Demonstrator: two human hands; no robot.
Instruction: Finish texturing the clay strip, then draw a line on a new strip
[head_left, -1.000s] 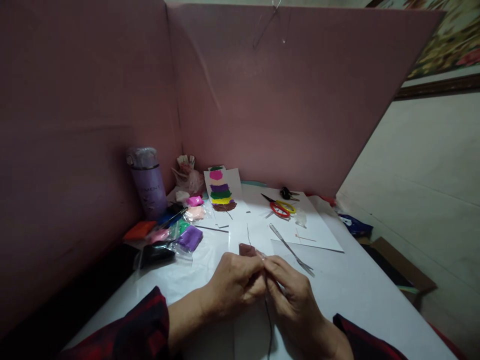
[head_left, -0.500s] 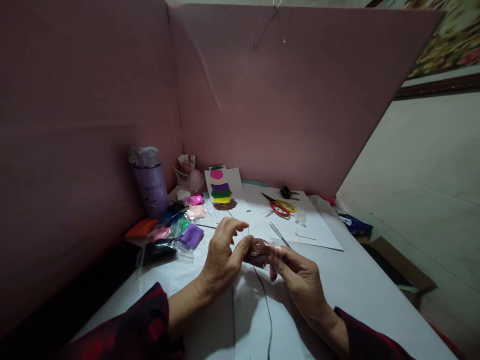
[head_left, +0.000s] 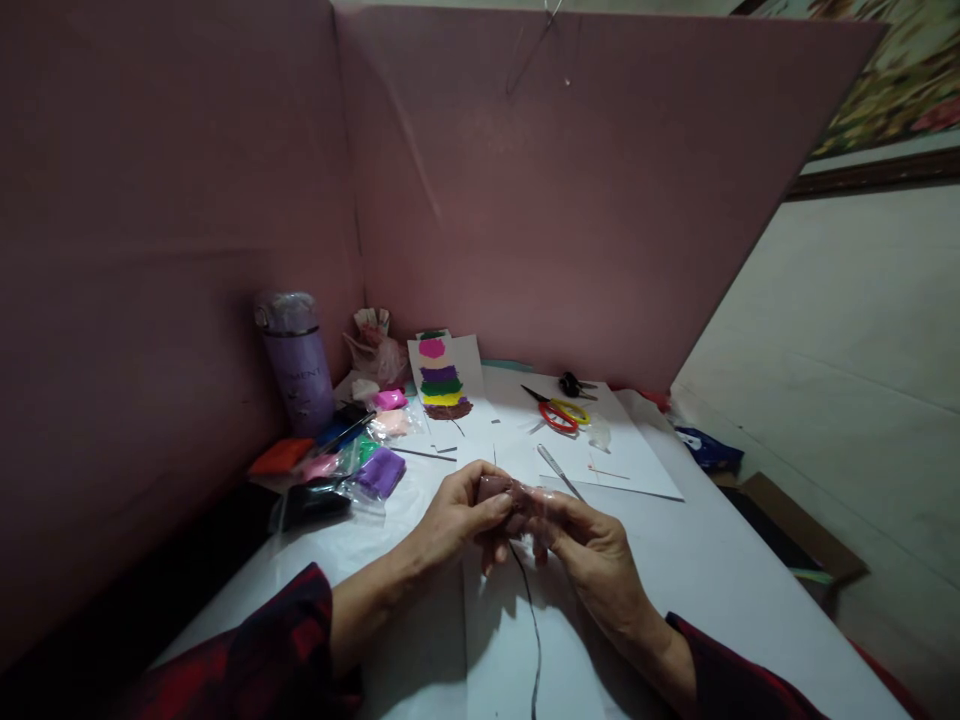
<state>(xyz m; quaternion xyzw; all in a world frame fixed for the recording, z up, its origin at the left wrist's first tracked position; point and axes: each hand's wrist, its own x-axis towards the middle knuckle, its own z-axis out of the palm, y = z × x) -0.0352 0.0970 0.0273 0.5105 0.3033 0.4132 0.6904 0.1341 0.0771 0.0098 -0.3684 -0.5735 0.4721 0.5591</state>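
Note:
A lump of brown modelling clay [head_left: 496, 488] in a clear plastic wrapper is held up between both hands, above the white paper. My left hand [head_left: 461, 512] is closed on the clay's left end, thumb on the near face and fingers behind. At the other end, my right hand [head_left: 600, 548] pinches the crinkled plastic side of the packet. Below the hands a dark curved line [head_left: 534, 625] runs down a white sheet [head_left: 499, 640]. How far the wrapper is peeled off the clay, I cannot tell.
Packets of coloured clay [head_left: 381, 472] lie at the left beside a purple bottle [head_left: 296, 365]. A sheet with painted colour bands [head_left: 442, 387] leans at the back. Scissors [head_left: 562, 413], keys [head_left: 576, 385] and a slim metal tool [head_left: 559, 470] lie beyond my right hand.
My left hand's raised fingers have come down and closed around the brown clay. My right hand has kept its pinch on the packet, nearly in place.

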